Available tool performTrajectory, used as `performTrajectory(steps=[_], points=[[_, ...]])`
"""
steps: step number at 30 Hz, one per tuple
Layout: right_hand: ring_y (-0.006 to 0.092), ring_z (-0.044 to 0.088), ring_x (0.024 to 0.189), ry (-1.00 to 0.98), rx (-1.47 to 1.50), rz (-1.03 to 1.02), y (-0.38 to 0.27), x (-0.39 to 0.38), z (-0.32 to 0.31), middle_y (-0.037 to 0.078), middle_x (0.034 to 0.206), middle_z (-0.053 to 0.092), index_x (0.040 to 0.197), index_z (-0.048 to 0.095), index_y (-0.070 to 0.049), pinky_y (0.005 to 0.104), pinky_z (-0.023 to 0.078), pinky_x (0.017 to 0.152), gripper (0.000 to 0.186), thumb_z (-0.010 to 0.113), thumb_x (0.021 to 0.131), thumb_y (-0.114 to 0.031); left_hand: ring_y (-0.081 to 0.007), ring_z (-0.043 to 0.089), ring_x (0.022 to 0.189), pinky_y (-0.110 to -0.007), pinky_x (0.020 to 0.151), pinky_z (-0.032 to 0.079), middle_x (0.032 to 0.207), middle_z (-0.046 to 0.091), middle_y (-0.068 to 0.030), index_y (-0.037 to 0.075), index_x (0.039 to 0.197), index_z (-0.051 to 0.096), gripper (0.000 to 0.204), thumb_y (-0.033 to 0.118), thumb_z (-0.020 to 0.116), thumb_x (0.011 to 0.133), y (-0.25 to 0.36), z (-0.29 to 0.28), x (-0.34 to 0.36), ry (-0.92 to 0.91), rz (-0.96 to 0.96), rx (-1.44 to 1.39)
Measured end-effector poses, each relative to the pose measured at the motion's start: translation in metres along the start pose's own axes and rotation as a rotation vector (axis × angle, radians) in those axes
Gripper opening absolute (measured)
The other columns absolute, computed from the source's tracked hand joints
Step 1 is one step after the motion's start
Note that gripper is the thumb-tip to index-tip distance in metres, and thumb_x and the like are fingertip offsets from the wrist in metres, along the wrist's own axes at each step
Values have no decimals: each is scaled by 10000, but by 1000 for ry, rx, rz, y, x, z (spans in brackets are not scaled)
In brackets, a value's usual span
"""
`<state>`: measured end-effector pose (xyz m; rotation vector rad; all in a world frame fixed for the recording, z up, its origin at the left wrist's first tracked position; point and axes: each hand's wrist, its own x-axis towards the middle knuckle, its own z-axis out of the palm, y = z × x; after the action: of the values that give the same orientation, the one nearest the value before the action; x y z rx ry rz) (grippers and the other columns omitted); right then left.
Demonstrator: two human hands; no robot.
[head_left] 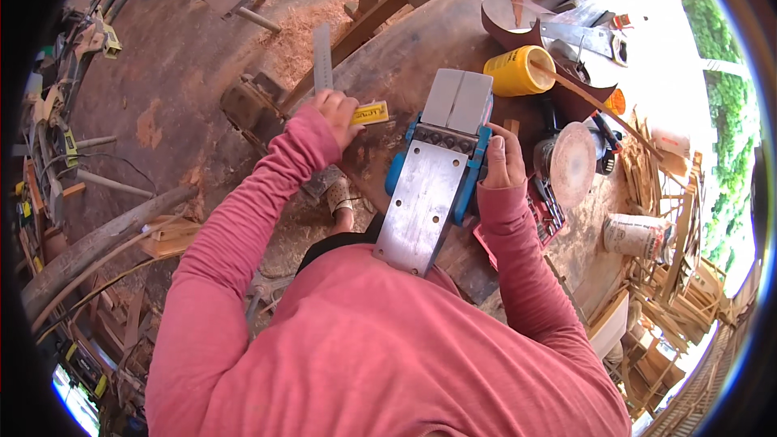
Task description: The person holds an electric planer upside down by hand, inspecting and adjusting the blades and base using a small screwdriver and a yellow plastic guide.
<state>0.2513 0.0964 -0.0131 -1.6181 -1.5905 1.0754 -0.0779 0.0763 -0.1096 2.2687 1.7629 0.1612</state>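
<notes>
An upturned electric planer [417, 202] with a blue body lies in front of me, its metal sole facing up and its near end by my shirt. My right hand [503, 160] grips the planer's right side near the cutter slot; some fingers are hidden. To the left of the planer, my left hand [336, 119] is closed around a try square. The square's metal blade [322, 57] points away from me, and its yellow stock [371, 113] sticks out to the right of the fingers, apart from the planer.
Beyond the planer stands a yellow tub [518, 71] with a wooden stick in it. A handsaw [579, 36] lies farther off. Right of my hand are a round disc [571, 163] and a red case [538, 226] of tools. Wood scraps [688, 291] fill the right side.
</notes>
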Motion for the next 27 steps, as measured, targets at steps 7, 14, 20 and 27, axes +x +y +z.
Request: performTrajectory(steps=[7, 14, 20, 27], points=[[319, 645, 1117, -16, -102, -87, 9, 5, -4, 219, 1238, 662, 1220, 666, 44, 417, 521, 977, 273, 589, 996, -93, -129, 588, 825, -301, 775, 530, 1133, 703, -104, 31, 1263, 560, 404, 409, 554, 1121, 0, -43, -26, 365, -263, -1068], [393, 625, 1154, -37, -406, -652, 23, 13, -8, 256, 1297, 639, 1033, 650, 84, 445, 525, 986, 202, 649, 834, 50, -135, 662, 932, -246, 776, 595, 1483, 626, -167, 126, 1421, 369, 419, 445, 423, 1155, 40, -64, -54, 582, -478, -1677], [349, 634, 1146, -14, -412, -545, 9, 10, -4, 219, 1287, 646, 1136, 682, 57, 410, 522, 987, 187, 605, 976, -3, -289, 690, 1192, -406, 973, 603, 1367, 634, -246, -12, 1398, 337, 705, 603, 494, 1093, 65, -64, -85, 345, -18, -1489], [228, 629, 1071, -2, 110, -26, 6, 13, 3, 155, 1190, 652, 1239, 669, 30, 345, 508, 960, 271, 578, 1013, -88, -431, 486, 1494, -495, 1143, 541, 1671, 221, -216, 127, 1211, 703, 441, 114, 932, 835, 109, -68, -75, 219, 332, -1275]])
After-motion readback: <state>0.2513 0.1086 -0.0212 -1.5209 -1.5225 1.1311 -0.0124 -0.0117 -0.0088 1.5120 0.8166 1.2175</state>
